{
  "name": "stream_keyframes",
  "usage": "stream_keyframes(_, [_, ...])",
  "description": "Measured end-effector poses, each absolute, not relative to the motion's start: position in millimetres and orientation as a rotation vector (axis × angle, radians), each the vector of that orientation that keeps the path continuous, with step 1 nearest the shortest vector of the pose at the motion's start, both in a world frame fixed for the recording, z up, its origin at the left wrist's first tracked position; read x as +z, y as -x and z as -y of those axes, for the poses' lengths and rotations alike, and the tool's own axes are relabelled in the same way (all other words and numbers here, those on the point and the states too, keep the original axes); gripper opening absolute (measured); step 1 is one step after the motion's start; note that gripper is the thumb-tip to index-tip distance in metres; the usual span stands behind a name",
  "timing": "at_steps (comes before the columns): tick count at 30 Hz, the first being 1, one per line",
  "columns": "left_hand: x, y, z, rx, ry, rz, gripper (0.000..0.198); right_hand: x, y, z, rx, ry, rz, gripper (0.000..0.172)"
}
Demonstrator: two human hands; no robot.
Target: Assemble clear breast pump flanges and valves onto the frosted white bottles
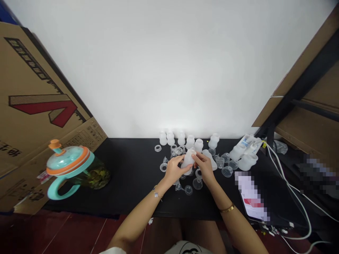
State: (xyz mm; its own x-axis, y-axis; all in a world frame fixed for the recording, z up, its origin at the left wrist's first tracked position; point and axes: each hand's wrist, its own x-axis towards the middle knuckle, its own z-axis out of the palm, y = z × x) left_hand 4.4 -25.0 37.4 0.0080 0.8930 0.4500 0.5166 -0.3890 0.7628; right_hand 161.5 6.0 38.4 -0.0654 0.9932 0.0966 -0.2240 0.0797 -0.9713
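Between my hands, above the black table, is a whitish translucent plastic bottle (pixel 188 160), tilted a little. My left hand (pixel 174 171) wraps round its lower side, thumb across the front. The fingers of my right hand (pixel 203 165) pinch at its upper right near the neck. Behind it several similar bottles (pixel 190 141) stand in a row along the wall. Around and below my hands lie clear plastic rings (pixel 163 167), small funnel-like pieces (pixel 179 186) and clear domed pieces (pixel 197 183). Another whitish piece (pixel 210 159) lies just right of the held bottle, partly hidden by my right hand.
A large mug (pixel 70 173) with a turquoise handle and orange-rimmed lid stands left, beside a cardboard box (pixel 39 116). More bottles (pixel 247 161) lie at the right. A phone (pixel 253 197) rests near the front edge; a white cable (pixel 284 176) loops past it.
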Motion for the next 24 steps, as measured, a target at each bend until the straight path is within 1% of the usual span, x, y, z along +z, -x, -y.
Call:
stream_keyframes(7, [34.1, -3.5, 23.7, 1.394, -1.804, -1.36, 0.044, 39.3, -159.1, -6.4, 1.332, 0.962, 1.143, 0.051])
stream_keyframes(13, [34.8, -0.8, 19.2, 1.418, -1.432, -1.097, 0.046, 38.0, -158.3, -6.4, 1.42, 0.938, 1.146, 0.061])
stream_keyframes(17, [36.4, 0.8, 16.3, 1.467, -1.253, -0.954, 0.046, 38.9, -156.9, -6.0, 1.476, 0.948, 1.223, 0.058])
stream_keyframes(24, [45.2, 1.0, 17.7, 1.478, -1.176, -0.942, 0.044, 41.6, -157.6, -4.3, 1.492, 0.956, 1.253, 0.052])
